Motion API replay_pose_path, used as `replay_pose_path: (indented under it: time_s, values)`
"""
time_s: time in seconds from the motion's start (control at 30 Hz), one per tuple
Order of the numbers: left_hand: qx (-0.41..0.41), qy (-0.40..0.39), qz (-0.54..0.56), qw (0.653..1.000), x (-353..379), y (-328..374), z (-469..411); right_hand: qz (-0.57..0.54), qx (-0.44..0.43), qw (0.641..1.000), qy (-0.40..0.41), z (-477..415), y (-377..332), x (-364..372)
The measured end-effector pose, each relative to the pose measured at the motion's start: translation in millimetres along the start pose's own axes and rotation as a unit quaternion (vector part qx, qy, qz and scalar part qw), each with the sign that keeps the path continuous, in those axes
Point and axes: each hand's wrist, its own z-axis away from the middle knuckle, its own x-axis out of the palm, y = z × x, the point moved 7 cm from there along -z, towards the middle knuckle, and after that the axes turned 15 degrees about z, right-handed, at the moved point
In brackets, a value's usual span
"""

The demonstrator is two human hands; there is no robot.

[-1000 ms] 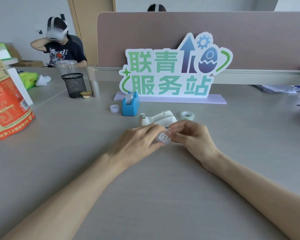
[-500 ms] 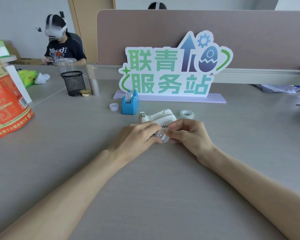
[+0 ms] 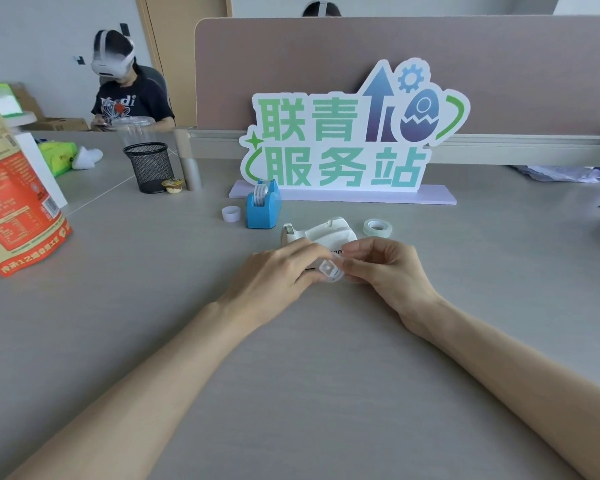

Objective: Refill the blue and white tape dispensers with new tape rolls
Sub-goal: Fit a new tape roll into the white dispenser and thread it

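Far off, stood a white sign [image 3: 354, 133] lettered 联青服务站; nearer left, a blue dispenser [image 3: 262, 211] loaded with tape. Just beyond the hands, lay a white dispenser [image 3: 329, 233], a tape roll [image 3: 378, 227] right of it. Pinched together a small clear tape core [image 3: 329, 270], left hand [image 3: 278, 282] and right hand [image 3: 392, 271], fingers curled narrow.

Sign [image 3: 354, 133] upright at centre top of the table [image 3: 118, 306]. Mesh cup [image 3: 149, 168] upper left, small tub [image 3: 172, 185] just beside it. Orange bag [image 3: 11, 209] at left edge. Seated person [image 3: 125, 95] beyond, wearing a headset.
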Motion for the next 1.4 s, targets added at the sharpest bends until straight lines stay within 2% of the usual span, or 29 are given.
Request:
replay_pose_path:
  time_s: [0.27,0.5,0.8,1.0,1.2,1.3,1.4]
  values:
    - [-0.031,-0.015,0.036,0.999,-1,-6,-2,0.064,-0.003,0.998,-0.009,1,-3,0]
    - [-0.010,-0.012,0.039,0.999,-1,-2,-2,-0.009,0.022,1.000,-0.019,4,-4,0]
    - [0.008,-0.014,0.017,1.000,4,-3,-3,-0.006,0.022,1.000,-0.006,5,-5,0]
    - [0.044,-0.055,-0.056,0.996,10,7,-3,-0.026,0.014,0.999,-0.030,10,-10,12]
    - [-0.031,-0.032,-0.022,0.999,7,-7,-4,-0.006,-0.020,1.000,-0.003,8,-11,13]
    - [-0.040,-0.022,-0.005,0.999,6,-9,-4,0.079,-0.044,0.995,0.039,3,-5,-2]
    - [-0.068,-0.016,0.016,0.997,4,-12,-2,0.234,-0.115,0.964,0.055,2,-9,-12]
